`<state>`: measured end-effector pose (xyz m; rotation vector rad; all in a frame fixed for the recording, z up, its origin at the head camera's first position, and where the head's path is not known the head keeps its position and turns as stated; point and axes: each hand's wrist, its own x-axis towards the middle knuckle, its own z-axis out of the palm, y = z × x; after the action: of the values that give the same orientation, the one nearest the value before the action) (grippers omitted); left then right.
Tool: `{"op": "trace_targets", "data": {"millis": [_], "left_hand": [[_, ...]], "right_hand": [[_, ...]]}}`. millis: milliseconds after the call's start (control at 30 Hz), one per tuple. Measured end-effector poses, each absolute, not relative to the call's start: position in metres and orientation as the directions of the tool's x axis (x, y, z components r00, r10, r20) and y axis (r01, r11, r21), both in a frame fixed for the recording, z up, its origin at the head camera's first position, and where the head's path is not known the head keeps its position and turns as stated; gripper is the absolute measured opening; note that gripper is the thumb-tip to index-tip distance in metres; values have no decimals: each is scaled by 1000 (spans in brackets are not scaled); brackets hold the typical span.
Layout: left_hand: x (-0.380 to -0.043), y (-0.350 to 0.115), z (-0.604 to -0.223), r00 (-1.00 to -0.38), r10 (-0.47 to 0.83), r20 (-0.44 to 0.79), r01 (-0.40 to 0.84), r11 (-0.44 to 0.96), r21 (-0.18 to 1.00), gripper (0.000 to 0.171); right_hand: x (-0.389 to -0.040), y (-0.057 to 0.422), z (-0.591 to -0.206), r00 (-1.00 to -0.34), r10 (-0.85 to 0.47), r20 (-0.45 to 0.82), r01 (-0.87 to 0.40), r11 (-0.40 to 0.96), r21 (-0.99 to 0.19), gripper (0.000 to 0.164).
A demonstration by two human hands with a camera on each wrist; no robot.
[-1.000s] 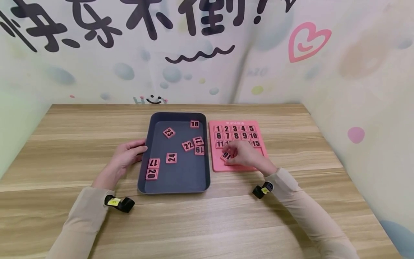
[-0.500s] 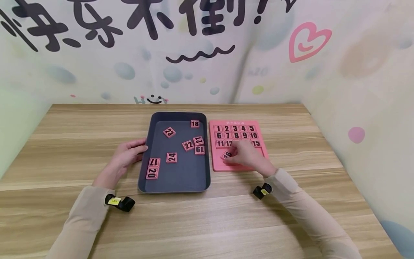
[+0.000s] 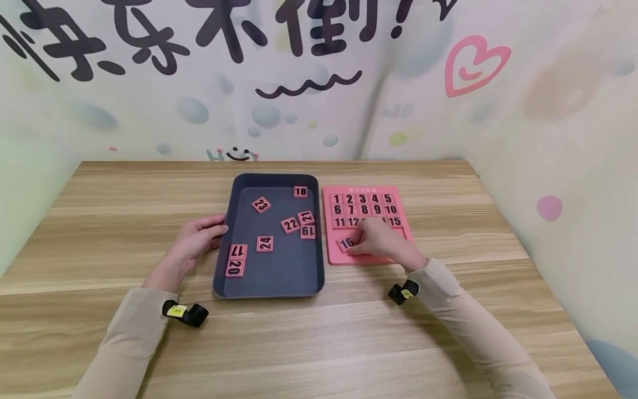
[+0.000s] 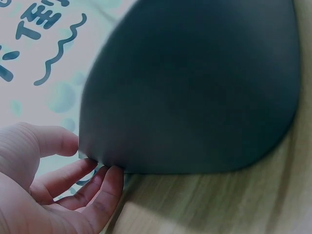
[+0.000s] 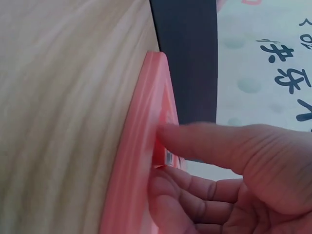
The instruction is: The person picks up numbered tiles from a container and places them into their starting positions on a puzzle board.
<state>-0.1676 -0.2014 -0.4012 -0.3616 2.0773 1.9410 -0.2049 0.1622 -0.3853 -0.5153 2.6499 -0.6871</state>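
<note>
My right hand (image 3: 380, 241) pinches the pink number tile marked 16 (image 3: 344, 244) between thumb and fingers, over the lower left of the pink number puzzle board (image 3: 334, 257). The tile sits slightly tilted, its number facing up. Rows of tiles from 1 to 15 fill the board's upper part, some covered by the hand. In the right wrist view, the red edge of the tile (image 5: 159, 155) shows between thumb and fingertips. My left hand (image 3: 196, 238) holds the left rim of the dark grey tray (image 3: 286, 274), thumb at the rim and fingers against the outer wall (image 4: 185, 122).
Inside the tray lie several loose tiles, among them 23 (image 3: 261, 205), 18 (image 3: 300, 192), 24 (image 3: 265, 244) and 17 (image 3: 237, 251). The tray stands close to the board's left edge on a wooden table (image 3: 319, 343). A printed wall (image 3: 309, 127) rises behind the table.
The 16 tile has turned in my right fingers from steeply slanted to nearly upright, and shifted slightly left. My left hand and the tray stay in place.
</note>
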Motion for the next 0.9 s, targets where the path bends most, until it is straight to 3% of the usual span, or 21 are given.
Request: {"op": "trace_targets", "data": {"millis": [267, 900], "left_hand": [[-166, -201, -400, -932, 3, -363, -362, 70, 930, 52], [-166, -201, -400, -934, 3, -358, -357, 65, 932, 53]], "right_hand": [[-209, 155, -391, -886, -399, -238, -239, 830, -503, 5], [-217, 154, -383, -889, -380, -255, -202, 825, -528, 8]]}}
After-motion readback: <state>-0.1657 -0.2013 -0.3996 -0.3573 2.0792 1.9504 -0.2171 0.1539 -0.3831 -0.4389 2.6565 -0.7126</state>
